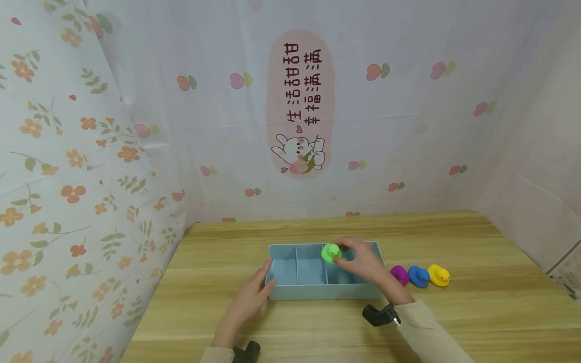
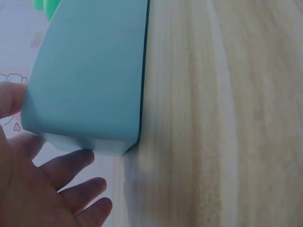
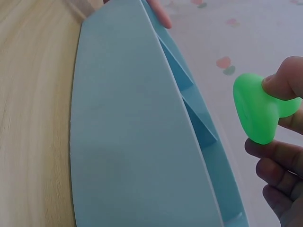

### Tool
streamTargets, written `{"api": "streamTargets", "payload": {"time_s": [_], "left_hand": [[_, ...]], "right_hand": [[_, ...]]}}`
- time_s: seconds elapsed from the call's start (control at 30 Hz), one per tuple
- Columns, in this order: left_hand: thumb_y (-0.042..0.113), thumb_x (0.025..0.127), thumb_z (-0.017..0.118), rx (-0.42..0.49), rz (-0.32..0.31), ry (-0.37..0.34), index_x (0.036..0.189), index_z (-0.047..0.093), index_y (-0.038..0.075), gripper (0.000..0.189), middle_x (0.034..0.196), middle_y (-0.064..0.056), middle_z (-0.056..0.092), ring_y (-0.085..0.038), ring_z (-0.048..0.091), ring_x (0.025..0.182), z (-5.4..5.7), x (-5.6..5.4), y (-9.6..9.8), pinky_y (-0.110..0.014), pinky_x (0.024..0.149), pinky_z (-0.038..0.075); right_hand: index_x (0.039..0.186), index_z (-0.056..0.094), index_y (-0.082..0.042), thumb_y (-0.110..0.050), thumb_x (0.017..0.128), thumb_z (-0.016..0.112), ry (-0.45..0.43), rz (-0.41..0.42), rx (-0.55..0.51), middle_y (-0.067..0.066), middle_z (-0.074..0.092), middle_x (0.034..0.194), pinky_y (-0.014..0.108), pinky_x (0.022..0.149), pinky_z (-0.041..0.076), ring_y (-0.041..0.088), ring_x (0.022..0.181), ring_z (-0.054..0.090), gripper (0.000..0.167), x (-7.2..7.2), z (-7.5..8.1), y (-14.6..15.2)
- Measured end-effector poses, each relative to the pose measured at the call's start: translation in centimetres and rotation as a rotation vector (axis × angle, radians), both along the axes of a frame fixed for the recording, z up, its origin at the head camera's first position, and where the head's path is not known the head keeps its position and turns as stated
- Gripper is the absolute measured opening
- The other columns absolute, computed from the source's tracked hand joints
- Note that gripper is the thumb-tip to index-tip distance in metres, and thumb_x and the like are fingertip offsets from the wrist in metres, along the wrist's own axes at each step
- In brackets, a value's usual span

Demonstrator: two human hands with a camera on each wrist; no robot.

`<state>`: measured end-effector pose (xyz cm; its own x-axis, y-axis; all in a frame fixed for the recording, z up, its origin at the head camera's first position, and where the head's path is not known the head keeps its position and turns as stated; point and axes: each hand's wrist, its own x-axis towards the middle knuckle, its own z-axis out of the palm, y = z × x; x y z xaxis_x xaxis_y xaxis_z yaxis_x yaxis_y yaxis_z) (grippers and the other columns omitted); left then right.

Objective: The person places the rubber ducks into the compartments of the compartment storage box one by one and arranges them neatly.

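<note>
A light blue divided box (image 1: 317, 292) sits on the table. In the head view my right hand (image 1: 363, 259) holds a green rubber duck (image 1: 331, 253) over the middle of the box. The right wrist view shows that duck (image 3: 255, 109) pinched between thumb and fingertips, raised above the box rim. My left hand (image 1: 249, 297) rests against the box's left end, its thumb at the front rim. Seen from the left wrist, its fingers (image 2: 71, 170) are extended and spread beside the end wall (image 2: 90, 144).
Right of the box, a purple duck (image 1: 400, 275), a blue duck (image 1: 419, 277) and a yellow duck (image 1: 439, 275) stand in a row on the wooden table (image 1: 317, 327). A patterned cloth (image 1: 218, 126) hangs behind the table and along its sides.
</note>
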<state>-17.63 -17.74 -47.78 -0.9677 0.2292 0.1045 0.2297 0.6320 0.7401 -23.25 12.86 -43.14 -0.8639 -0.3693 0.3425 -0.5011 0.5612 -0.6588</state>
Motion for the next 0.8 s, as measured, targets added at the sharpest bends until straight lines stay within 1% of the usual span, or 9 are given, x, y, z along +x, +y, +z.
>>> {"api": "streamTargets", "payload": {"time_s": [0.13,0.27,0.4,0.53,0.8], "left_hand": [[0.034,0.100,0.048,-0.013,-0.002,0.020,0.151,0.028,0.013,0.059,0.149,-0.020,0.037,-0.048,0.032,0.136,0.0,0.0,0.0,-0.061,0.111,0.026],[0.034,0.100,0.047,-0.008,-0.008,0.034,0.151,0.028,0.011,0.059,0.150,-0.020,0.037,-0.047,0.033,0.136,0.1,0.1,0.1,-0.060,0.111,0.027],[0.035,0.100,0.047,0.010,-0.001,0.022,0.151,0.028,0.013,0.059,0.151,-0.018,0.036,-0.043,0.033,0.137,0.1,0.3,0.1,-0.057,0.112,0.027],[0.035,0.100,0.048,0.016,-0.001,0.014,0.151,0.028,0.014,0.059,0.151,-0.017,0.035,-0.041,0.033,0.138,0.0,0.3,0.1,-0.057,0.112,0.027],[0.036,0.100,0.046,0.003,0.007,0.007,0.152,0.027,0.016,0.059,0.152,-0.015,0.035,-0.042,0.032,0.138,-0.1,0.0,0.1,-0.057,0.112,0.027]], "right_hand": [[0.110,0.067,-0.007,-0.012,0.081,0.073,-0.001,0.005,0.010,0.003,0.065,0.100,0.037,0.079,0.050,0.020,0.089,0.057,0.030,0.0,-0.1,-0.7],[0.110,0.068,-0.006,-0.012,0.080,0.073,-0.006,0.000,0.013,0.004,0.065,0.100,0.040,0.080,0.051,0.021,0.090,0.057,0.031,0.0,0.0,-1.3],[0.110,0.068,-0.007,-0.012,0.080,0.073,-0.010,0.015,0.019,0.003,0.066,0.100,0.043,0.081,0.050,0.020,0.090,0.057,0.031,0.0,0.1,-2.1],[0.109,0.068,-0.007,-0.013,0.080,0.074,-0.006,0.028,0.019,0.003,0.066,0.100,0.041,0.081,0.050,0.019,0.089,0.057,0.030,0.0,0.3,-2.9],[0.111,0.066,-0.007,-0.012,0.082,0.071,-0.044,0.077,-0.007,0.006,0.064,0.105,0.045,0.080,0.051,0.024,0.091,0.056,0.030,0.1,0.4,-4.5]]}}
